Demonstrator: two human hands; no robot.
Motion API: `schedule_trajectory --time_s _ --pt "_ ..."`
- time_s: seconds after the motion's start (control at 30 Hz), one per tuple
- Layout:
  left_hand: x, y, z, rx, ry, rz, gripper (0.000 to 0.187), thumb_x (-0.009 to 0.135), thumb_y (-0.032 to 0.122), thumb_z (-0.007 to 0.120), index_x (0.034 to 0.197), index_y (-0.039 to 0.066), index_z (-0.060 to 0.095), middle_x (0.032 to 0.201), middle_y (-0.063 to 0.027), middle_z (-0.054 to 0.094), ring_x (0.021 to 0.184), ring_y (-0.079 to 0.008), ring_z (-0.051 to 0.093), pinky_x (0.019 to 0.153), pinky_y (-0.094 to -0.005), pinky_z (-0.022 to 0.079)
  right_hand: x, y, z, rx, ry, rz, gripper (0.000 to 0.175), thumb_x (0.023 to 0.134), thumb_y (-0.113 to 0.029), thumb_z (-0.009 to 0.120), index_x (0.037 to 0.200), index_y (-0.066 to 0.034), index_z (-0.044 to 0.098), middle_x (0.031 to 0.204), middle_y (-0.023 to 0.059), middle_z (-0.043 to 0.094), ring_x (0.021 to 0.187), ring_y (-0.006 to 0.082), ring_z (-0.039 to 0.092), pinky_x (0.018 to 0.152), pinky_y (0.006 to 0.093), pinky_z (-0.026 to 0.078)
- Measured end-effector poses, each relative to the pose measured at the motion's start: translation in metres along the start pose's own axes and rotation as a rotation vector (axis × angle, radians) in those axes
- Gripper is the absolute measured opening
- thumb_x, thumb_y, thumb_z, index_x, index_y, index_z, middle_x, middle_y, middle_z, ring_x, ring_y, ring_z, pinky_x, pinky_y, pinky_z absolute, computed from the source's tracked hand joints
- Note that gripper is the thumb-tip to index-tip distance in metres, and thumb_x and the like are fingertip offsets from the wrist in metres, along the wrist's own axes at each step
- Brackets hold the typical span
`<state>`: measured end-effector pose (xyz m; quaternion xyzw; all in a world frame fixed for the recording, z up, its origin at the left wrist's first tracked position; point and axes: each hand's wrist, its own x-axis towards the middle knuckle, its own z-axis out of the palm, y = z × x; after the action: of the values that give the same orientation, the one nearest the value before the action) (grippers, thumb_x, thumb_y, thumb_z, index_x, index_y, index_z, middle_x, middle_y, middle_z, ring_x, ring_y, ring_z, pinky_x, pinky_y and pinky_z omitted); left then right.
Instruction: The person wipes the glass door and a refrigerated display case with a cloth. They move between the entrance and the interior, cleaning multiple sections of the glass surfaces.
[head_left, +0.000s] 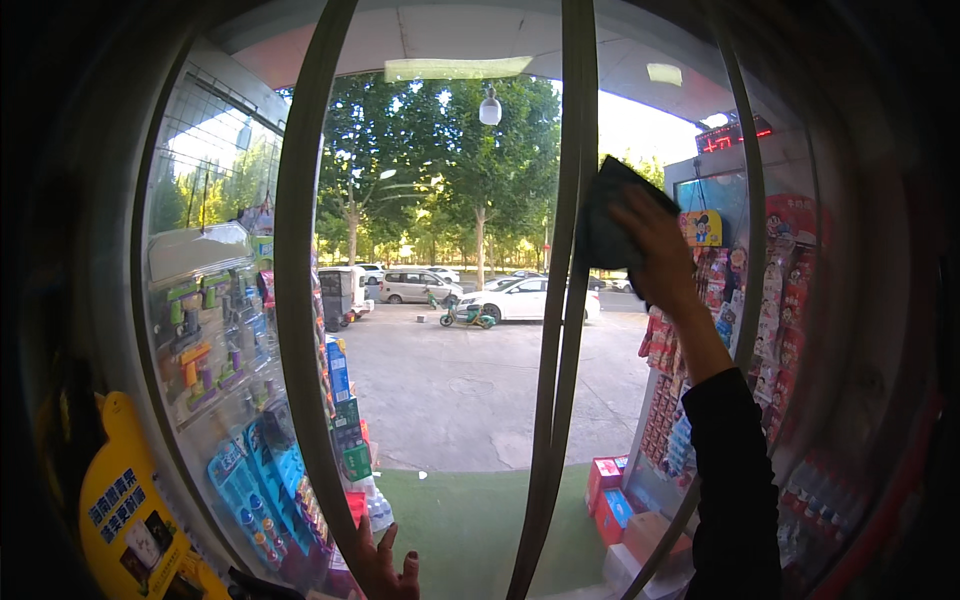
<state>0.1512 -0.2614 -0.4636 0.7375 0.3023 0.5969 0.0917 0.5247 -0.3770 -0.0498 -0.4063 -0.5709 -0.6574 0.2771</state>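
Note:
My right hand (656, 247) presses a dark folded cloth (619, 214) to the glass door panel beside the upright middle frame bar (577, 150). Its arm, in a black sleeve, reaches up from the lower right. At the bottom, my left hand (386, 566) has its fingers apart, at the foot of the left upright door frame (300, 225). It holds nothing that I can see, and its lower part is cut off by the picture's edge. Faint streaks show on the glass pane (420, 187) between the two uprights.
A yellow display board with printing (131, 502) stands at the lower left. Packaged toys (202, 360) hang behind the left glass. Beyond the right pane are hanging snack packets (664, 420) and stacked boxes (611, 510). Outside, a green scooter (466, 316) stands by a white car (517, 300).

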Motion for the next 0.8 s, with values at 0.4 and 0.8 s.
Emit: schedule_trajectory --time_s 0.4,0.8 --pt "-0.014 0.037 0.018 -0.072 -0.184 0.074 0.055 0.075 0.005 0.063 0.129 0.007 0.054 0.152 -0.0236 0.027 0.142 -0.0397 0.024 0.114 -0.0506 0.023 -0.095 -0.033 -0.030 -0.091 0.003 0.175 0.049 0.078 0.001 0.063 0.126 -0.0096 0.060 0.138 0.0182 0.051 0.130 0.0365 0.046 0.109 0.0445 0.034" --pt "-0.039 0.031 0.032 -0.075 -0.321 0.057 0.057 0.074 0.009 0.069 0.130 0.008 0.056 0.154 -0.0264 0.022 0.143 -0.0437 0.020 0.114 -0.0506 0.021 -0.260 -0.165 -0.013 0.100 -0.038 0.452 0.049 0.077 -0.007 0.061 0.125 -0.0139 0.061 0.140 0.0257 0.046 0.134 0.0421 0.041 0.108 0.0559 0.031"
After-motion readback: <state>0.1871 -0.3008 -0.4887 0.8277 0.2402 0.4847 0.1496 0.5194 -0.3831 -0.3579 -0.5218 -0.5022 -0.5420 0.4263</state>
